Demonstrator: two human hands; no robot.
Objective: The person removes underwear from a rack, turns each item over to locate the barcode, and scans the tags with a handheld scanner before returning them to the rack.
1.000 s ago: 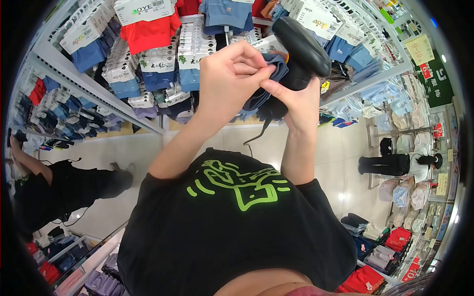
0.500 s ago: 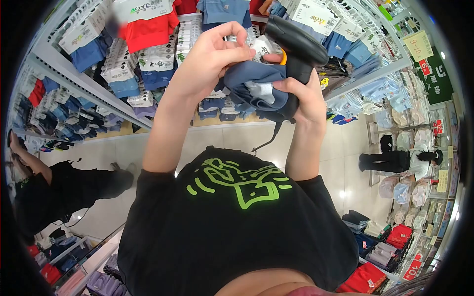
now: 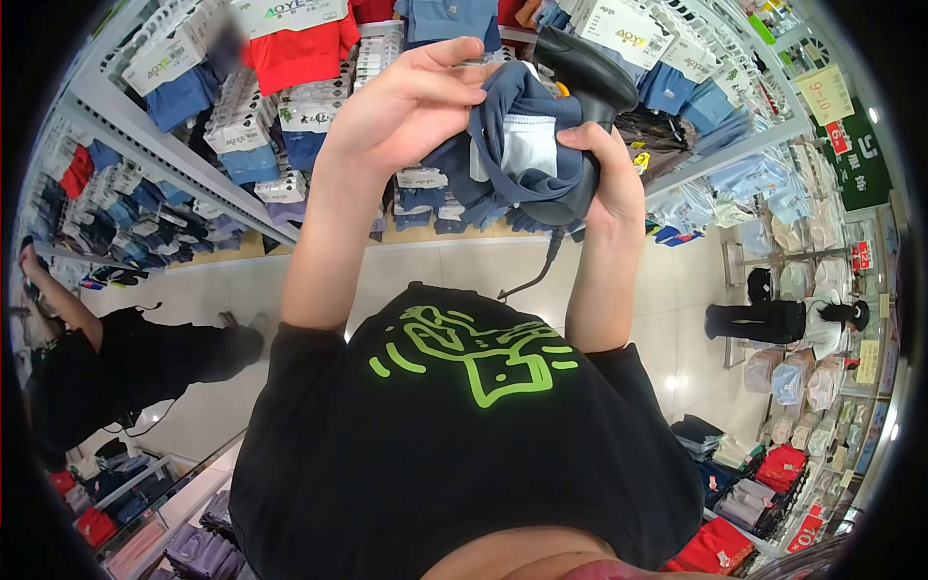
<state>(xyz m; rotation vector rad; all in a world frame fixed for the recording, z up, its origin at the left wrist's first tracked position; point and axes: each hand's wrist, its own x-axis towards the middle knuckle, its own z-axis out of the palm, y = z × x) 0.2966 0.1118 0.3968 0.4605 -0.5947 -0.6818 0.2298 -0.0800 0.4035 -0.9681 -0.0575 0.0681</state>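
Note:
Dark blue folded fabric (image 3: 522, 145) with a white inner patch is bunched up in front of the hanging racks. My right hand (image 3: 609, 174) is closed on it, the thumb pressing beside the patch, and also grips a black handheld scanner (image 3: 588, 70) whose cord hangs down. The scanner's head points up and left behind the fabric. My left hand (image 3: 411, 104) is at the fabric's left edge with its fingers apart; the fingertips reach the top edge, and no grip on it shows.
Packaged garments hang on racks (image 3: 184, 198) ahead and to the left. A person in black (image 3: 126, 362) stands at the far left, another person (image 3: 788, 319) by the right shelves. Folded red clothes (image 3: 715, 546) lie at the lower right.
The fabric has opened out, showing more of the white patch. My left hand has moved slightly left and its fingers have loosened from a pinch. The scanner has tilted slightly.

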